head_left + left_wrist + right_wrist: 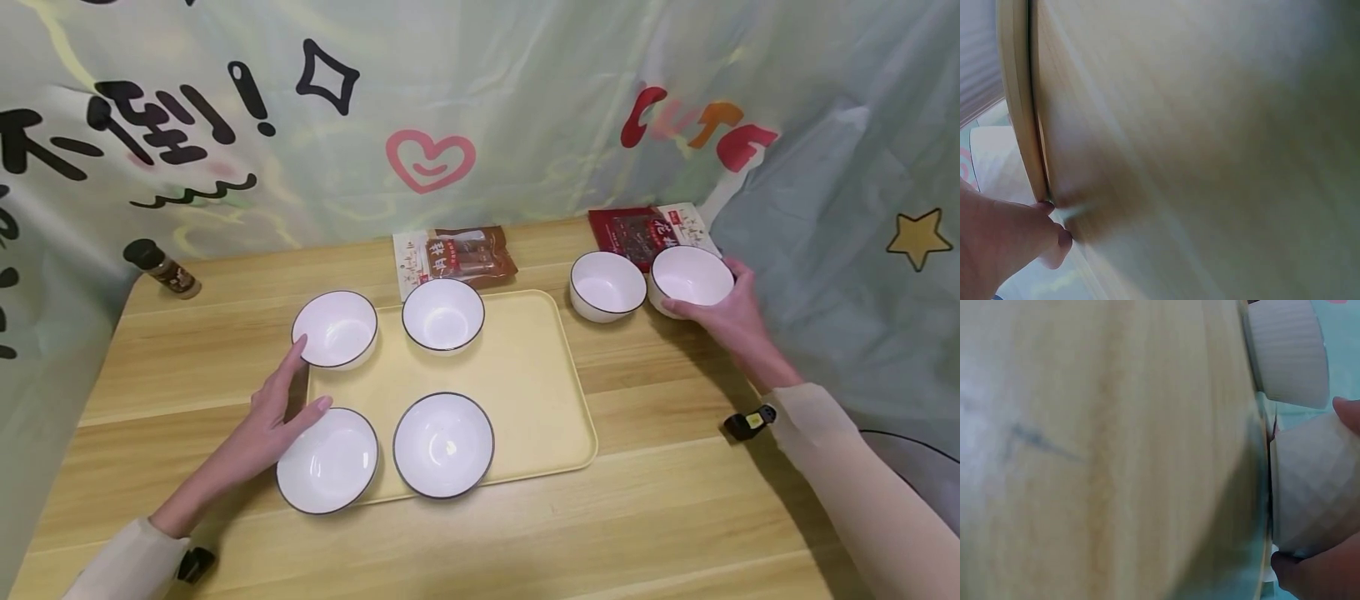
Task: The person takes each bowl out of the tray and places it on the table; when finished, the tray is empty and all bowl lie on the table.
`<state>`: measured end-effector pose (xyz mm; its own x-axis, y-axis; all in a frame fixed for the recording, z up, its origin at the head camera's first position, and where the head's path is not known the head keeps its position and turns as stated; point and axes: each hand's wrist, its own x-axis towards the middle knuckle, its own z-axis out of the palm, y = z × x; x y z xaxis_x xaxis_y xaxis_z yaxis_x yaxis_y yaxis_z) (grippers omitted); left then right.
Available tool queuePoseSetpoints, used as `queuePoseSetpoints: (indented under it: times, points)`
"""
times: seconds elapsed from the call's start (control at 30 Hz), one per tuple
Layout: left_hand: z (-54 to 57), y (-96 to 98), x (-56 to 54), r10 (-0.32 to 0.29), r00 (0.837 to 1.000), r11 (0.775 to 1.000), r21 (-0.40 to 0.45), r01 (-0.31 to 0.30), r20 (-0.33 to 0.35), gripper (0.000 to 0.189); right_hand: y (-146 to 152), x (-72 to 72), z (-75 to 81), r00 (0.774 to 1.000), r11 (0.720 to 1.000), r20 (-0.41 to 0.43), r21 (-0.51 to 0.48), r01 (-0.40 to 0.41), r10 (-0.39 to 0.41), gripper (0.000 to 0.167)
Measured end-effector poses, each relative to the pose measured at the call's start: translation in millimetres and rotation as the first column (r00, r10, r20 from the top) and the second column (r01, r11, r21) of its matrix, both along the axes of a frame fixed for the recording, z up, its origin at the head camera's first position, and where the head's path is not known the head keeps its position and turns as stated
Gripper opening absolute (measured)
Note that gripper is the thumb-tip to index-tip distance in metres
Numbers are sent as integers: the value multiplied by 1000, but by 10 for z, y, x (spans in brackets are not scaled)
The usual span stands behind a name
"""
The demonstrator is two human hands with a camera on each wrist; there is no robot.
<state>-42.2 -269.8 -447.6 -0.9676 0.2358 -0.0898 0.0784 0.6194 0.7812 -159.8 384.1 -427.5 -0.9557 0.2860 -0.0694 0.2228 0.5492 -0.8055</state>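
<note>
My right hand grips a white, dark-rimmed bowl at the table's back right, thumb across its near side. Its faceted outer wall shows in the right wrist view, its base at the tabletop. A second bowl stands just left of it. My left hand is at the left edge of a yellow tray. Its index finger touches the back-left bowl and its thumb lies over the rim of the front-left bowl; its other fingers are largely hidden.
Two more bowls sit on the tray, one at the back and one in front. Behind lie a brown food packet and a red one. A spice jar lies back left. A printed curtain hangs behind the table.
</note>
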Motion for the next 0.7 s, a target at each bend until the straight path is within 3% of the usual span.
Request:
queuePoseSetpoints:
  times: [0.7]
  points:
    - [7, 6, -1, -6, 1000, 1000, -5, 6, 2, 98, 8, -46, -71, 997, 997, 27, -44, -67, 69, 122]
